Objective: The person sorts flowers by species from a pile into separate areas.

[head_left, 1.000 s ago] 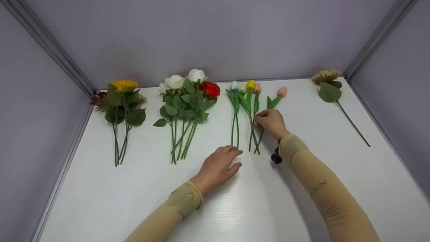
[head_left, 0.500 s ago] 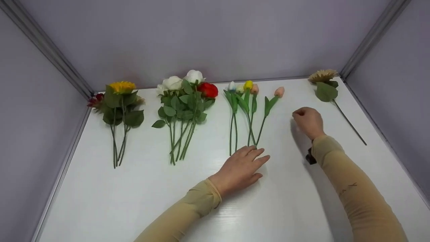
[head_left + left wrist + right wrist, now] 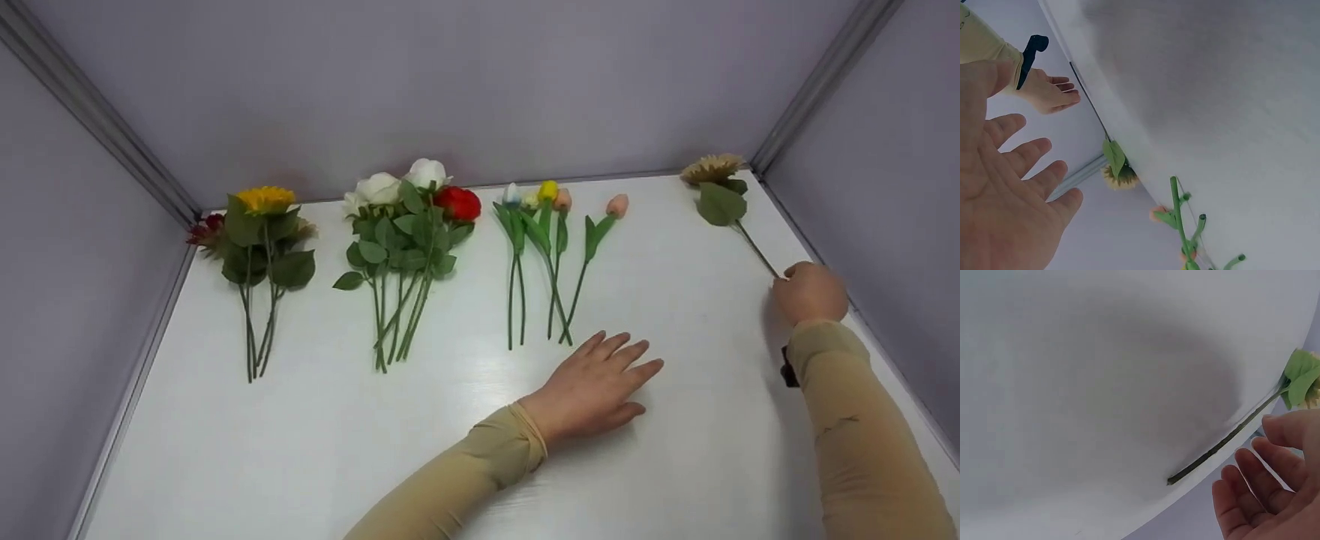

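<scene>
At the far right lies a single beige flower (image 3: 721,203) with large leaves and a long dark stem (image 3: 1230,434). My right hand (image 3: 812,292) hovers over that stem's lower part. In the right wrist view its fingers (image 3: 1242,500) are loosely bent and the stem is outside them, apart from the hand. My left hand (image 3: 592,386), fingers spread, is over the white table just in front of the tulip stems. The left wrist view shows its palm (image 3: 1010,208) and nothing held. Closest to it are several tulips (image 3: 553,247), white, yellow and pink, lying side by side.
White and red roses (image 3: 409,217) lie left of the tulips. Farther left are a yellow sunflower (image 3: 266,201) and a dark red flower (image 3: 206,231) with crossing stems. Grey panels (image 3: 480,82) wall the white table (image 3: 315,450) at the back and sides.
My right hand has left the tulip stems and moved right to the beige flower's stem. My left hand has slid right, its fingers spreading wider. The pink tulip is released on the table.
</scene>
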Tool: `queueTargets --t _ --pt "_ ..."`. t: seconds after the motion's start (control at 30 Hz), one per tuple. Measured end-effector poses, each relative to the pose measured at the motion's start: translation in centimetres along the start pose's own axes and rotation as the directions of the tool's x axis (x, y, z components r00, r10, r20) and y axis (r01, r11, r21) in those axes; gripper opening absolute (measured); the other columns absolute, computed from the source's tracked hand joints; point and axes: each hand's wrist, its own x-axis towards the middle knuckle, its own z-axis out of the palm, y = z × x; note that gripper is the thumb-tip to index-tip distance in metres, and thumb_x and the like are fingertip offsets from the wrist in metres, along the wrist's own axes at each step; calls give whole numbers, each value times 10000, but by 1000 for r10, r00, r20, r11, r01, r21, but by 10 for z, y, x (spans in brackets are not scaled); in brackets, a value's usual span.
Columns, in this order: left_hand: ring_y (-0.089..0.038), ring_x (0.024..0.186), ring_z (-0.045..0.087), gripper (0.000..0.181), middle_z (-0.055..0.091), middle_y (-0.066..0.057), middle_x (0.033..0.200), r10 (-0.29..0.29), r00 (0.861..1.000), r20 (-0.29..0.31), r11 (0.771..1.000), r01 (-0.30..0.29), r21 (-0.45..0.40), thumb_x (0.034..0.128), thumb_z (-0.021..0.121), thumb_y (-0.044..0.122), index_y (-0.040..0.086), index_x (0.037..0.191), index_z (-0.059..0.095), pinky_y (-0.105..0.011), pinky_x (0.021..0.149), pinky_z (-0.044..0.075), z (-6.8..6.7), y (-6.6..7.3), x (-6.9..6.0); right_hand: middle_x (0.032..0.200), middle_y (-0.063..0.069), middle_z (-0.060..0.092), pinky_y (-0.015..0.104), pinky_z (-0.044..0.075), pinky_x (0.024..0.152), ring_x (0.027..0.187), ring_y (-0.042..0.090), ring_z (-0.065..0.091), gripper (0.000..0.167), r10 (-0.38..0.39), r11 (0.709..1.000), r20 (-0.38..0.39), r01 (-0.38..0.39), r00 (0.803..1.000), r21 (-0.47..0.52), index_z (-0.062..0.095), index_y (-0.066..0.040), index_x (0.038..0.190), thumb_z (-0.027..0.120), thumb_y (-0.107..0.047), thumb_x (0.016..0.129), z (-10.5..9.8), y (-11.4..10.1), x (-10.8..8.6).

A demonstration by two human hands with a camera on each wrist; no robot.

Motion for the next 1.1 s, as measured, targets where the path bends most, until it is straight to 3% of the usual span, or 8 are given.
queueTargets --t 0.1,0.27,0.43,0.7,0.93,1.03,1.1 --pt "-229 1514 279 630 348 -6 1637 11 1000 15 1000 -11 -8 1041 533 510 272 1600 366 -415 1234 210 3 3 -1 1116 410 616 657 503 821 1010 595 591 354 -4 1000 12 4 1000 -30 620 211 1111 463 -80 984 2 9 -4" --pt "-224 1507 293 636 354 -6 1632 7 1000 18 1000 -7 -14 1034 556 504 270 1596 376 -411 1231 219 4 1 -3 808 354 632 572 506 567 758 528 634 301 -42 990 4 42 999 -134 635 147 803 408 28 962 6 9 -5" --pt "-218 1501 305 628 356 -5 1632 12 1000 20 999 -11 -42 1037 546 509 266 1593 383 -409 1228 227 5 0 -5 794 344 623 574 495 557 731 514 632 254 -76 983 1 75 997 -167 613 140 819 415 45 947 7 1 -4" --pt "-209 1506 295 617 339 -2 1641 6 999 40 996 -2 -91 1048 527 501 262 1597 377 -398 1235 208 7 -4 -10 734 218 601 464 465 550 680 365 555 236 -40 998 159 47 987 -45 587 86 780 480 -93 889 4 -4 1" --pt "-206 1488 332 602 365 -1 1628 -9 999 37 993 14 -120 1049 533 492 253 1586 403 -396 1228 233 9 -11 -15 883 266 672 469 511 674 814 412 622 400 -45 998 214 36 976 46 654 178 1032 539 -186 910 0 -3 2" --pt "-209 1483 344 593 371 -3 1625 -25 999 45 989 32 -144 1050 540 480 244 1580 415 -391 1227 236 8 -16 -17 838 176 679 375 519 671 784 308 638 392 -16 985 289 -35 957 169 635 177 1084 563 -179 934 -1 -7 1" --pt "-209 1475 358 582 385 -10 1617 -34 999 39 986 40 -161 1052 543 467 230 1571 430 -382 1223 246 6 -20 -19 827 92 687 317 524 670 765 219 643 397 3 956 361 -108 933 271 624 170 1149 588 -173 952 -1 -11 0"
